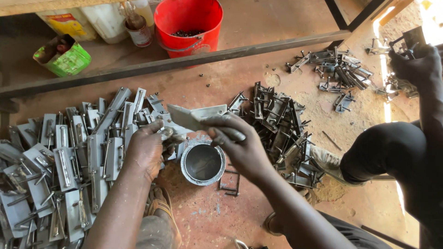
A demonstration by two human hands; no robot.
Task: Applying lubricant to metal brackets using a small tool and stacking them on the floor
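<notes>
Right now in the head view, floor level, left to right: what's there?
Big pile of grey metal latch plates → left hand → round metal tin → right hand holding a bent metal plate → darker pile of parts → another person's knee.

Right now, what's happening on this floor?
A person sits on the floor amid piles of grey metal latch plates. Their right hand holds one grey metal plate above a small round tin; their left hand rests at the edge of the large pile. A second person's hand works at a smaller pile. A red bucket stands beyond a steel bar.
</notes>
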